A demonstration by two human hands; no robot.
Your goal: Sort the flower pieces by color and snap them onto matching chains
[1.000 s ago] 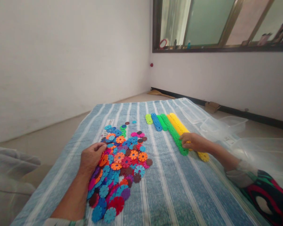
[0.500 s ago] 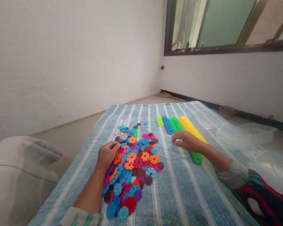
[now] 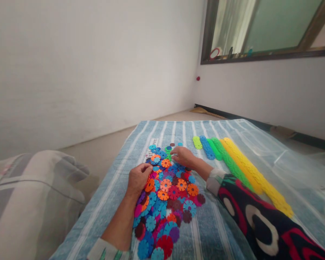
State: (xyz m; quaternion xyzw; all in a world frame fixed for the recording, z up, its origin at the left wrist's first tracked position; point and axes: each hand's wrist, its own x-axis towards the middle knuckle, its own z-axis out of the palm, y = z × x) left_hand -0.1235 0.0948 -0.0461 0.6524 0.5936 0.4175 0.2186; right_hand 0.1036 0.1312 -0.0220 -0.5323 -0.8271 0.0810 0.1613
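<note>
A spread-out pile of notched flower-shaped plastic discs (image 3: 165, 185) in blue, orange, red, purple, brown and pink covers the middle of the striped cloth (image 3: 105, 213). At its left edge my left hand (image 3: 139, 179) is closed, thumb and forefinger together; whatever they pinch is hidden. My right hand (image 3: 184, 157) reaches over the far part of the pile, fingers bent down and slightly apart beside a few green discs (image 3: 168, 154). Nothing shows in its grasp. To the right lie rows of overlapping discs: a short lime row (image 3: 197, 142), a blue row (image 3: 207, 148), green rows (image 3: 230, 162) and long yellow rows (image 3: 256, 172).
Clear plastic containers (image 3: 295, 159) stand on the right side of the cloth. A grey and white striped fabric-covered thing (image 3: 40, 195) is at the lower left. Walls and a window (image 3: 271, 29) rise beyond the table.
My right hand has moved left from the sorted rows to the far part of the pile. My left hand stays at the pile's left edge. The view has turned slightly left.
</note>
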